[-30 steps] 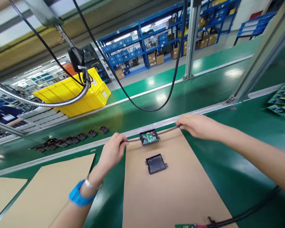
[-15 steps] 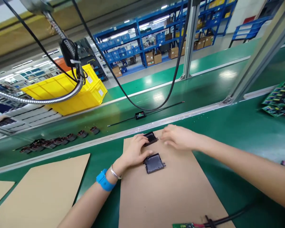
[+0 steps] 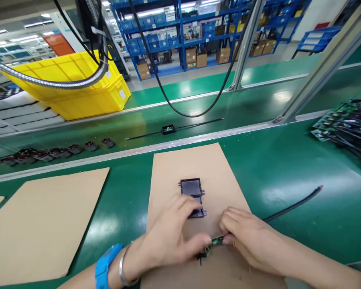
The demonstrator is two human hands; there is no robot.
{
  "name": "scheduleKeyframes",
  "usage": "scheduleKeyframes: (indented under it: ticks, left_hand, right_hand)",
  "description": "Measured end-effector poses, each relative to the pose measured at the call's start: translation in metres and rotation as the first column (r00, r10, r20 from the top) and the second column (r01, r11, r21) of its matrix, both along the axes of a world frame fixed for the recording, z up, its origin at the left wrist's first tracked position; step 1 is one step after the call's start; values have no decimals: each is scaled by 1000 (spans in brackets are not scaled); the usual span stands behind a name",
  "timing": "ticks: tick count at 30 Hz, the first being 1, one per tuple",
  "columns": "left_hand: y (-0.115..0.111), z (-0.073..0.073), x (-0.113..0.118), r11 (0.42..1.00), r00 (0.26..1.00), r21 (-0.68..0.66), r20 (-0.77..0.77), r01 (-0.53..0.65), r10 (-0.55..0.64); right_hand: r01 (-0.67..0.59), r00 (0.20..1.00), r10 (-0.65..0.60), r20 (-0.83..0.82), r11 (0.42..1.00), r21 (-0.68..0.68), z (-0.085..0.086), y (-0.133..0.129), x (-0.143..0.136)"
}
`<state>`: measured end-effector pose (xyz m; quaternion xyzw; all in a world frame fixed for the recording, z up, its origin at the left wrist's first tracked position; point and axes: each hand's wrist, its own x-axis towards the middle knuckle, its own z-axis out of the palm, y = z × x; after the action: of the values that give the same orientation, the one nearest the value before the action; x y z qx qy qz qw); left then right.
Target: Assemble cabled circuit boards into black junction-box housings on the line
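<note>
Closed on the wired end of a circuit board (image 3: 218, 240), the right hand (image 3: 248, 237) holds it low over the cardboard sheet (image 3: 186, 160), a grip probably chosen to control the board together with the black cable (image 3: 296, 206) running out behind that hand across the green table (image 3: 282, 168). Left hand (image 3: 173, 237) has thumb and fingers spread, thumb near the board's other end and fingers over the nearer tray (image 3: 198, 214); contact cannot be confirmed. Just beyond lies the farther tray (image 3: 191, 187), both apparently set on cardboard for protection and easy reach.
</note>
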<state>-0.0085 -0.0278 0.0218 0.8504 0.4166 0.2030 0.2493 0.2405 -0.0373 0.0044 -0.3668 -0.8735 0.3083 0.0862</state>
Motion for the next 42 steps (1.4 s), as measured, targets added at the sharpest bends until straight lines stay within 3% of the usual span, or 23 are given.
scheduleKeyframes:
  ticks: [3,6,9,11,13,15,19,22,26,31,36,40,42]
  left_hand:
    - [-20,7,11,982,1000,-189,13,-11,13]
    - [-21,6,18,972,988,-186,-82,-144,130]
    - [-11,4,21,958,970,-171,-120,-230,212]
    - [-5,6,19,955,975,-200,-73,-218,208]
    - [-1,9,14,950,981,-247,-15,-193,195]
    - [-1,15,5,932,980,-306,-14,-194,199]
    - [-6,20,-18,931,994,-350,-55,-105,92]
    - [-9,11,-27,958,994,-283,-110,-38,7]
    - [-12,-9,-23,970,986,-239,-168,-48,8]
    - [-16,-19,-15,973,984,-205,-161,-107,74]
    - [-22,-23,-6,983,954,-97,-273,-157,126]
    - [-25,-18,-3,987,919,-37,-370,-159,134]
    - [-23,-12,-6,989,931,-72,-353,-127,94]
  right_hand:
    - [49,991,-53,-125,998,-37,12,10,-3]
    - [103,985,-105,-138,994,-22,20,18,-18]
    - [148,986,-160,42,966,211,26,16,-49]
    - [80,971,-165,173,905,419,30,10,-68]
    - [-15,968,-119,223,853,521,34,3,-77]
    - [-61,979,-49,200,857,512,35,-2,-74]
    - [-78,983,16,185,939,334,27,-5,-54]
    - [-73,979,32,199,977,201,16,-2,-46]
    - [-88,977,61,204,988,127,10,8,-46]
    - [-90,975,57,213,985,149,3,22,-43]
    - [-156,960,89,267,958,242,-1,26,-42]
    - [-160,949,63,309,941,299,8,25,-47]
    - [-173,947,72,312,935,309,12,25,-51]
